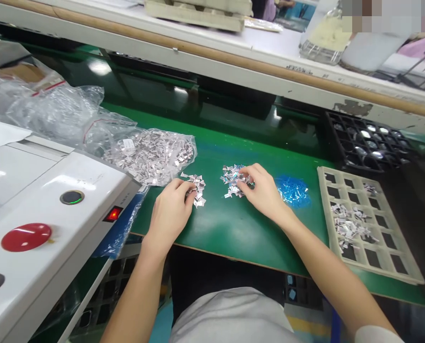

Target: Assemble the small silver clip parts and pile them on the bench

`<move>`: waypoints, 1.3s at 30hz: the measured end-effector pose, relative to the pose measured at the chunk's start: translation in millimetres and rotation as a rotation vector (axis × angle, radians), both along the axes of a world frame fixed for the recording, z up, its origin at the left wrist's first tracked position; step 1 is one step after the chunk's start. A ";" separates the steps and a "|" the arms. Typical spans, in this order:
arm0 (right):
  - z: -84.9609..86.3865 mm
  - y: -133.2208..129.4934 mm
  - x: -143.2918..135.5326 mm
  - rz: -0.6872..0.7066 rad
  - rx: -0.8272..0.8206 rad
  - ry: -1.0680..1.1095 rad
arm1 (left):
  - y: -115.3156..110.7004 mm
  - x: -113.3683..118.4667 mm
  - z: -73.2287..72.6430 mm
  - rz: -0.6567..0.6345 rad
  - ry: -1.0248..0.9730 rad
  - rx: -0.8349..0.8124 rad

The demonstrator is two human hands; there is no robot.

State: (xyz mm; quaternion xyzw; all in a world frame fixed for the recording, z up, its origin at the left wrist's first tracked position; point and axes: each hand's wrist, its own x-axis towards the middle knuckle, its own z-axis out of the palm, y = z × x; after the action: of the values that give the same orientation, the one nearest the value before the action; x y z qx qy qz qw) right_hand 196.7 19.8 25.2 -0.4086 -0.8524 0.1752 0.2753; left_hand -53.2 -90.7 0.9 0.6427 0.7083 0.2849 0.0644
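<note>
Small silvery pieces form two loose piles on the green table (219,228). My left hand (171,205) is at the left pile (199,191), its thumb and fingers bent together at the edge; what lies between the fingertips is too small to make out. My right hand (260,186) reaches into the other pile (230,177), thumb and forefinger closed around small silvery pieces. Right of that hand lies a heap of blue bits (293,191). A clear bag (155,155) full of similar silvery pieces rests beyond my left hand.
At the left stands a white machine (65,228) with a red button and a lit switch. A cream compartment tray (405,257) with silvery pieces lies at the right, a black tray (364,164) behind it. A shelf edge (233,62) crosses the back.
</note>
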 end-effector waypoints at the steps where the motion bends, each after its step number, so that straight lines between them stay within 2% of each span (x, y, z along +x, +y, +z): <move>1: -0.7 9.7 2.7 -0.034 0.028 0.011 | -0.7 0.0 0.9 0.000 -0.013 0.015; 4: -5.9 49.9 13.9 -0.170 0.101 0.023 | -5.7 1.6 4.7 0.010 -0.143 0.090; 7: -15.8 91.2 25.4 -0.277 0.103 -0.049 | -13.6 9.6 7.9 0.008 -0.445 0.118; 9: -23.0 109.6 30.5 -0.295 0.063 -0.120 | -18.7 19.1 6.8 -0.004 -0.672 0.092; 13: -31.7 121.7 34.1 -0.277 0.037 -0.171 | -24.7 41.3 -3.9 0.021 -0.979 0.008; 18: -31.5 120.1 32.5 -0.300 0.017 -0.103 | -24.2 58.3 -13.2 0.013 -1.063 -0.034; 20: -28.9 116.4 30.9 -0.317 0.012 -0.066 | -24.0 60.9 -12.3 0.011 -0.984 -0.024; 23: -21.2 100.0 27.9 -0.319 0.042 0.017 | -26.4 62.5 -9.7 -0.030 -0.731 0.034; 27: -3.8 54.2 22.7 -0.242 0.038 0.175 | -30.8 63.7 -10.2 -0.196 -0.426 0.052; 31: 10.5 4.5 17.0 -0.089 -0.063 0.240 | -28.1 63.1 -10.6 -0.328 -0.270 0.020; 35: 11.0 -24.4 13.3 0.030 -0.180 0.272 | -24.1 61.4 -5.4 -0.341 -0.329 -0.061; 39: 6.3 -39.3 8.7 0.087 -0.352 0.354 | -26.2 63.6 -3.9 -0.202 -0.608 -0.099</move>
State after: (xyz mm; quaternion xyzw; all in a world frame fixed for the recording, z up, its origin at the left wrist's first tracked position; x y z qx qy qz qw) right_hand 205.4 -19.6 31.5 -0.3758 -0.7642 0.4014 0.3372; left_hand 10.4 -116.9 -3.0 0.5915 0.6022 0.4211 0.3320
